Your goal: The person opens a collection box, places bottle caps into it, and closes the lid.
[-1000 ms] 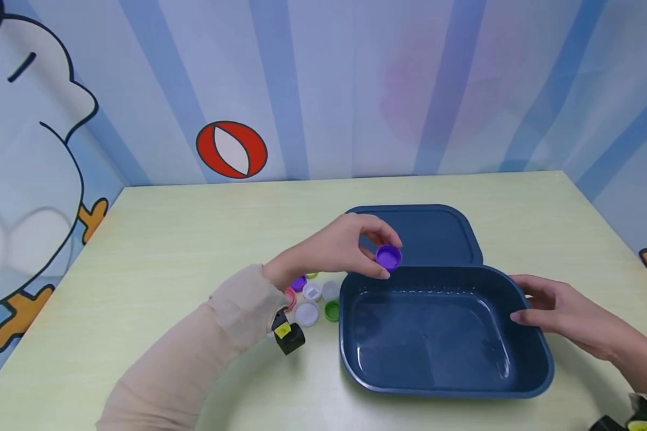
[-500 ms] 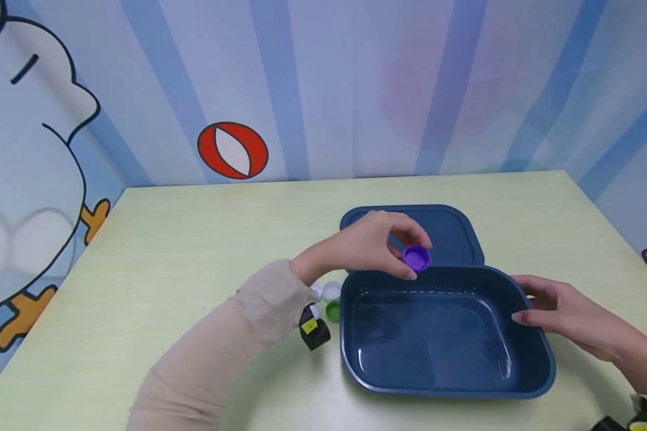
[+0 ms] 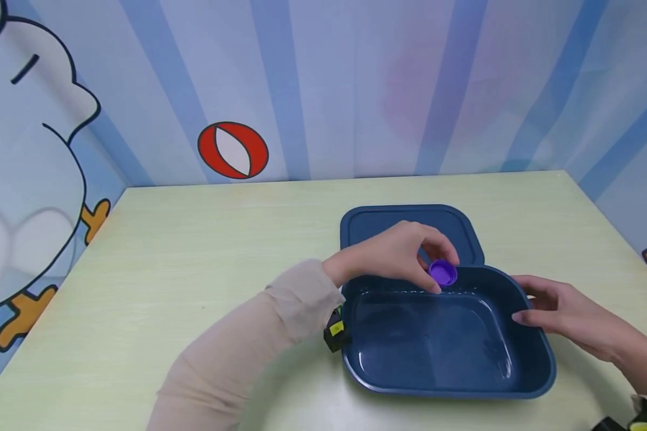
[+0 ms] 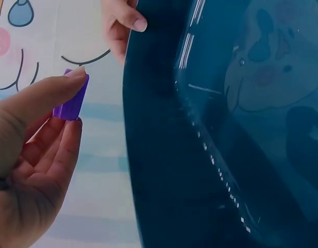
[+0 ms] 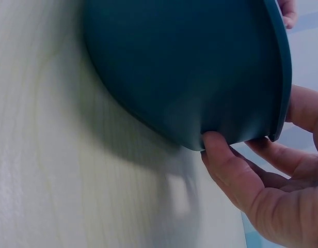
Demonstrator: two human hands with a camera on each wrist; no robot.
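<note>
My left hand [image 3: 390,251] pinches a purple bottle cap [image 3: 443,273] between thumb and fingers, over the far side of the dark blue plastic box [image 3: 437,341]. In the left wrist view the cap [image 4: 72,106] shows its ridged side, with the thumb on top and fingers beneath. The box is a rounded rectangle with a bare floor. On its right end, my right hand [image 3: 566,311] holds the rim, thumb on the inside. The right wrist view shows the fingers of that hand [image 5: 267,191] against the outer wall of the box [image 5: 185,62].
A flat dark blue lid [image 3: 404,218] lies behind the box, partly covered by my left hand. My left sleeve [image 3: 280,323] hides the table just left of the box. The pale wooden table [image 3: 194,263] meets a blue striped wall [image 3: 329,90] at the back.
My left hand has carried the purple cap rightward and slightly down, over the far part of the box. Loose caps left of the box are now behind my arm. The right hand stays put.
</note>
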